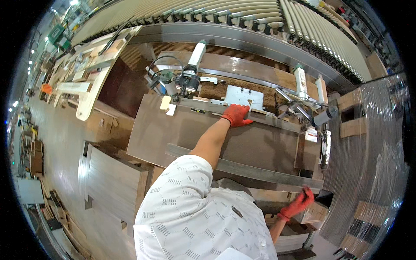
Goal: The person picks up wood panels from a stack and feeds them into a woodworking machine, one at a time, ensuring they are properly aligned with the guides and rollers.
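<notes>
My left hand, in a red glove, reaches across the bench to the metal fence at its back. Its fingers and thumb are closed over a long grey strip lying along that fence, just in front of a white metal plate. Low on the right, my right hand, also red-gloved, hangs in the air off the bench's front corner. Its fingers are loosely apart, and I see nothing in them. A second long grey strip lies across the front of the brown bench top.
Clamp-like devices with cylinders stand at the bench's left and right. Behind runs a roller conveyor. A plywood table with offcuts is at left, stacked boards below it, a film-wrapped stack at right.
</notes>
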The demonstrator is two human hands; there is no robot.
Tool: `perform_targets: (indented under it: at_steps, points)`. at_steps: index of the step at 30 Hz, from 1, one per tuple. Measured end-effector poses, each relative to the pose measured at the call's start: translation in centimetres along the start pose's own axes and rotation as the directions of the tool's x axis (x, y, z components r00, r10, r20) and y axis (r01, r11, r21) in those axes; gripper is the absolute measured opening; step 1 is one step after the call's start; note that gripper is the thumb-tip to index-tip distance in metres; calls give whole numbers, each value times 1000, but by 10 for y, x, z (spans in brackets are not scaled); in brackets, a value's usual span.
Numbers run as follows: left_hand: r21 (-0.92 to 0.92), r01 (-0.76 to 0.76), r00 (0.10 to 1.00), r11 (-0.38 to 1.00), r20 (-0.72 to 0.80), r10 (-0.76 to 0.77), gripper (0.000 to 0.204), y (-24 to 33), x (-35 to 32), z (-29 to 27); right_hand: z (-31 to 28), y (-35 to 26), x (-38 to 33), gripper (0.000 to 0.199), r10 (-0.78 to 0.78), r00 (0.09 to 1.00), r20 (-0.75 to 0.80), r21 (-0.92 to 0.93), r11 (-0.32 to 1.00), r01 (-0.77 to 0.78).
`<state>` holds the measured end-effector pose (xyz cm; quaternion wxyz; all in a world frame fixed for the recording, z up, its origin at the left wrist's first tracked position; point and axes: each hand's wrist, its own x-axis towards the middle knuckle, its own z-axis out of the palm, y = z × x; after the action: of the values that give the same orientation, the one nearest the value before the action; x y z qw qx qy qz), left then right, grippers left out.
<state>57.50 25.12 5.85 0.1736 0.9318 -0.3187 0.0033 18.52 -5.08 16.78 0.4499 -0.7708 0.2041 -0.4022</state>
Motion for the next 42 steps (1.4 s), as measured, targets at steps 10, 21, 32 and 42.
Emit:
perform_targets:
  at_steps: [10,21,32,42]
  points:
    - [43,-8,997,999,73,5,65,1,6,6,92,-35,34,68,-147,384,911,-115,806,581]
    - [93,130,991,987,9,-131,65,21,-1,15,103,-20,21,66,-249,407,879,-73,773,631]
    - [-3,212,977,977,29,-211,63,3,-10,30,101,-18,17,68,-189,376,907,-106,762,639]
    - [54,46,998,997,-54,-43,56,10,-9,12,102,-16,15,68,-205,389,898,-113,747,655]
